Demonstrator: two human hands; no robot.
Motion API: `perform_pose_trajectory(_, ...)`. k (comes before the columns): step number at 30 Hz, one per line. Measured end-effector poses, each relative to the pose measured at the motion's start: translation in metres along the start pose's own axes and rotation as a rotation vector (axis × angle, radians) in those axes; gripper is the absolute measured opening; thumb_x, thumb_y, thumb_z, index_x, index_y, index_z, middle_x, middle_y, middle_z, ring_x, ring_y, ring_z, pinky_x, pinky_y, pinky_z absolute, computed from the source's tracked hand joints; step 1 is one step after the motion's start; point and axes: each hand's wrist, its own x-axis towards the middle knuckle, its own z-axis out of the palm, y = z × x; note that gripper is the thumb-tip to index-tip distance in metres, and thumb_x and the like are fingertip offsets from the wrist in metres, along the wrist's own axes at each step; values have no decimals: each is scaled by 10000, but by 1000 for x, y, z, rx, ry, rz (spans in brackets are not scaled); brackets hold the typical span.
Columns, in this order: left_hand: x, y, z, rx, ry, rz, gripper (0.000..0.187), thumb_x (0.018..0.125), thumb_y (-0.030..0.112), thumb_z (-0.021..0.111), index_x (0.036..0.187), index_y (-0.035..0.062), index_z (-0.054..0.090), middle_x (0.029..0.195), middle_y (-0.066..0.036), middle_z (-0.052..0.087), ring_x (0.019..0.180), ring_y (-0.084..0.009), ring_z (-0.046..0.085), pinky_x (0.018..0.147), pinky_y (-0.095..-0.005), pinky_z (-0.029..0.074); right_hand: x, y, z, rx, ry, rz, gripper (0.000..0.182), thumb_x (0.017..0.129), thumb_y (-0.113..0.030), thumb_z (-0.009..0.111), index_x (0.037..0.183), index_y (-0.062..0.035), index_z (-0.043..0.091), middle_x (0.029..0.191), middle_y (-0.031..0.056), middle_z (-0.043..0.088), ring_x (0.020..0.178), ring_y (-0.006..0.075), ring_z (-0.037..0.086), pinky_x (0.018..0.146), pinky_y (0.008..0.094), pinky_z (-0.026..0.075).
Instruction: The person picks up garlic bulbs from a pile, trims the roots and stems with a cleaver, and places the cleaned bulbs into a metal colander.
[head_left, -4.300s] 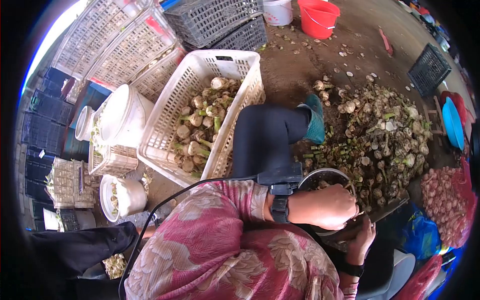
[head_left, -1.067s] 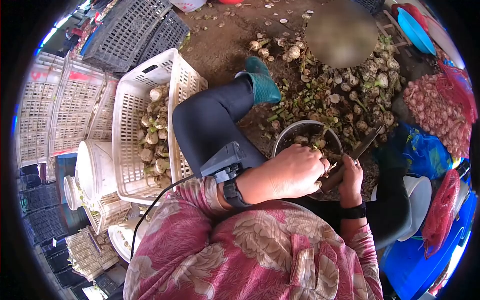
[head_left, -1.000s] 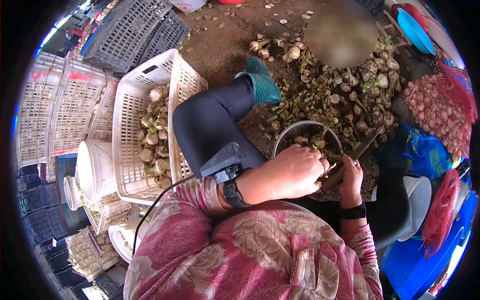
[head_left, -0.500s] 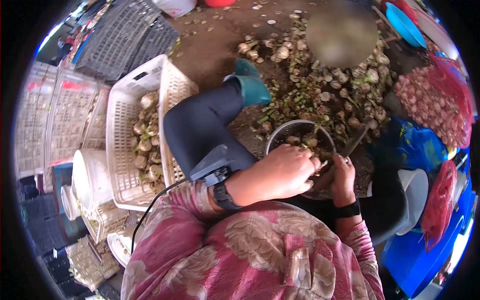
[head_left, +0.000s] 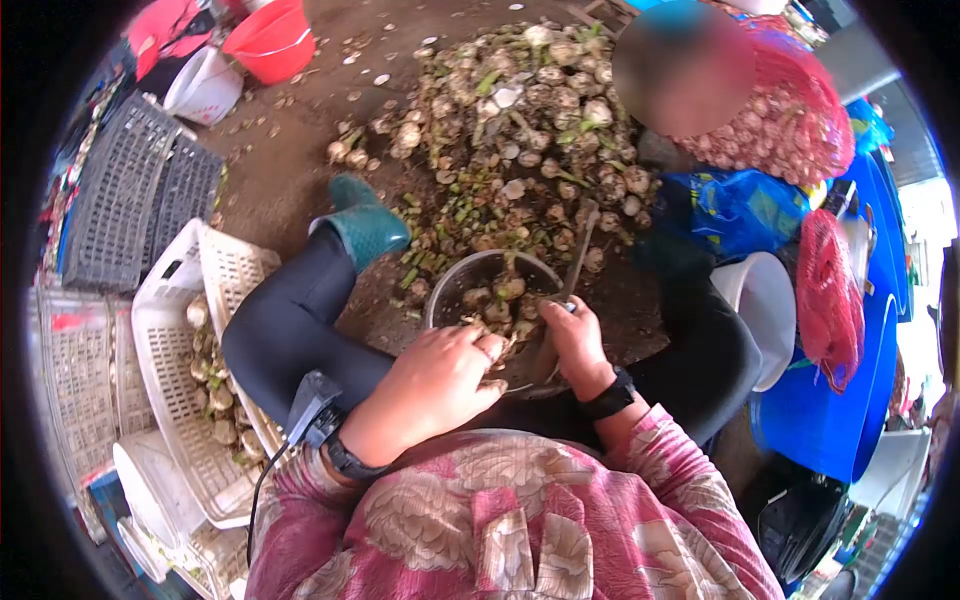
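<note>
A metal basin (head_left: 432, 302) with several garlic bulbs (head_left: 510, 287) in it sits between my knees. My left hand (head_left: 435, 385) is at its near left rim, fingers curled round a garlic bulb that they mostly hide; pale, frayed bits show by the fingertips. On the basin's right side, my right hand (head_left: 578, 345) is closed round a knife (head_left: 582, 245). A long, brownish part of the knife points away from me, above the hand. Beyond the basin spreads a heap of garlic bulbs (head_left: 540, 95) with cut green stems.
A white crate (head_left: 165, 345) holding bulbs stands at my left, with dark crates (head_left: 120, 215) behind it. A red bucket (head_left: 272, 45) and white bucket (head_left: 203, 88) are farther off. To the right are a red net bag (head_left: 775, 125), a blue bag (head_left: 745, 215) and a blue tub (head_left: 840, 400).
The view has swung to the right, so everything sits farther left in the frame. Both hands remain at the basin, the knife still in the right one, now pointing more steeply away.
</note>
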Motion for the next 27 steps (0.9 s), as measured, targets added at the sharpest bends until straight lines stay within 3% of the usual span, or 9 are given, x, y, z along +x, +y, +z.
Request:
perform_pose_trajectory(2, 3, 4, -4, -4, -80, -40, 375, 723, 248, 624, 1017, 36, 529, 945, -154, 562, 893, -316, 542, 792, -387, 428, 5, 6, -8, -102, -10, 42, 96, 772, -94, 537, 852, -47, 563, 685, -19, 536, 581, 74, 464, 521, 222, 387)
perform_pose_trajectory(3, 1, 0, 3, 12, -6, 1, 364, 721, 237, 626, 1008, 35, 530, 946, -158, 559, 897, -319, 540, 791, -387, 427, 17, 25, -15, -138, -44, -52, 157, 756, -127, 554, 865, -15, 544, 656, -6, 517, 559, 92, 457, 488, 261, 390)
perform_pose_trajectory(5, 5, 8, -6, -37, -44, -13, 359, 701, 204, 638, 991, 24, 527, 918, -158, 554, 870, -328, 537, 771, -388, 426, 28, 44, -16, -155, 18, -96, 141, 728, -140, 565, 792, -17, 541, 613, 8, 514, 534, 100, 454, 477, 272, 385)
perform_pose_trajectory(8, 6, 7, -3, -21, -27, 27, 368, 686, 203, 646, 976, 10, 528, 891, -167, 555, 848, -338, 536, 753, -396, 428, 13, 19, -7, -189, 31, 13, 174, 732, -135, 560, 842, -1, 551, 635, 22, 534, 551, 111, 483, 498, 280, 406)
perform_pose_trajectory(17, 7, 10, -4, -13, -41, -16, 324, 664, 155, 638, 924, -14, 544, 890, -186, 568, 850, -354, 542, 751, -393, 432, 0, 3, -4, -267, 18, 38, 192, 735, -162, 558, 867, -22, 563, 651, 26, 553, 565, 122, 514, 534, 284, 424)
perform_pose_trajectory(27, 7, 7, -3, -15, -80, -7, 369, 673, 225, 649, 949, 3, 543, 862, -185, 555, 833, -356, 535, 739, -416, 426, 3, 9, -5, -335, 29, 5, 218, 735, -190, 559, 880, -28, 564, 634, 45, 555, 562, 144, 534, 529, 296, 431)
